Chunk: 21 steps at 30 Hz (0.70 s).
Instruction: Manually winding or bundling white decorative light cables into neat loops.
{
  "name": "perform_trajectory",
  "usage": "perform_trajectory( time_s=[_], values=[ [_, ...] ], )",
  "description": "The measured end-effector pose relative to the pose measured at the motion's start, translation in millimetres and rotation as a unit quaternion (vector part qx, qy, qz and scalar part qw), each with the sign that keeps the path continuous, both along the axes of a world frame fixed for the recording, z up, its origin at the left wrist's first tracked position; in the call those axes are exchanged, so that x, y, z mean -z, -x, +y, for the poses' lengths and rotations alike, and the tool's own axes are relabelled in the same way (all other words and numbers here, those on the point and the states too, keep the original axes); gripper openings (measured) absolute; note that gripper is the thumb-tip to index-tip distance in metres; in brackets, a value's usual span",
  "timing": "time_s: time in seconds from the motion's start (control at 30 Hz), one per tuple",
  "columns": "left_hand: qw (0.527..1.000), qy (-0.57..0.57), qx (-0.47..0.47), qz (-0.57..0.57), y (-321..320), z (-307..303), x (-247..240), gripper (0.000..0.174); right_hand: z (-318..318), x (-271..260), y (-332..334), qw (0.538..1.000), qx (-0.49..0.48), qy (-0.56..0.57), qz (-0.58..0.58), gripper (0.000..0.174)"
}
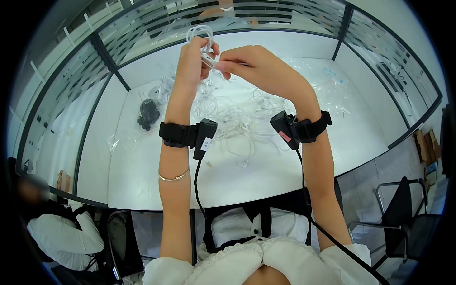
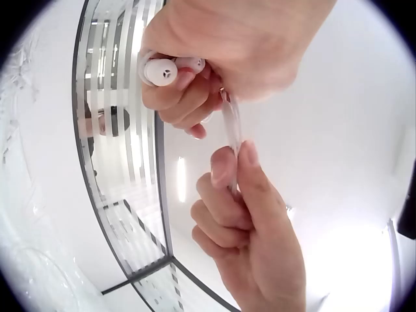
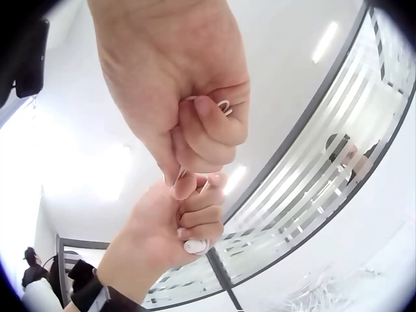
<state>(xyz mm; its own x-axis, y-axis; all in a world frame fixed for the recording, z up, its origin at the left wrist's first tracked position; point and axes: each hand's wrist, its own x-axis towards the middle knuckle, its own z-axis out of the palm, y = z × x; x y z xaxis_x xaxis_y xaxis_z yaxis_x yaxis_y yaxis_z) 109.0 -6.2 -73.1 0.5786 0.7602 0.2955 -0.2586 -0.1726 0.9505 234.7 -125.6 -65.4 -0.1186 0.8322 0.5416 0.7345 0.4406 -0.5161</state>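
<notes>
White earphones with a looped cable (image 1: 199, 31) are up above the far part of the table, between both hands. My left hand (image 1: 191, 61) grips the bundled cable with curled fingers, and a loop stands out over its top. In the left wrist view, a white earbud (image 2: 162, 72) pokes out of that hand's curled fingers, with a second one beside it. My right hand (image 1: 266, 69) meets it from the right, pinching a thin whitish strand (image 2: 231, 123) between thumb and index finger. A small bend of white cable (image 3: 225, 105) shows within the right hand's curled fingers.
Tangled white cables (image 1: 237, 126) and clear plastic bags lie across the white table (image 1: 137, 187). A black bundle (image 1: 148, 114) sits at the left. Striped glass partitions (image 1: 156, 28) enclose the far side. Another person (image 1: 66, 232) sits at lower left; a chair (image 1: 399, 213) stands right.
</notes>
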Motion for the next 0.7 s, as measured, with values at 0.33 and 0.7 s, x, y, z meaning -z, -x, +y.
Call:
perform_trajectory(
  time_s=[0.33, 0.7],
  values=[
    [0.997, -0.035, -0.011, -0.063, 0.5, -10.0, -6.5, 0.024, -2.3, -6.3, -24.0, 0.999, 0.003, 0.04, 0.008, 0.03],
    [0.978, -0.051, 0.169, -0.113, -8.2, -25.0, -2.5, 0.024, 5.6, 3.8, -59.3, 0.976, -0.006, 0.023, 0.214, 0.035]
  ],
)
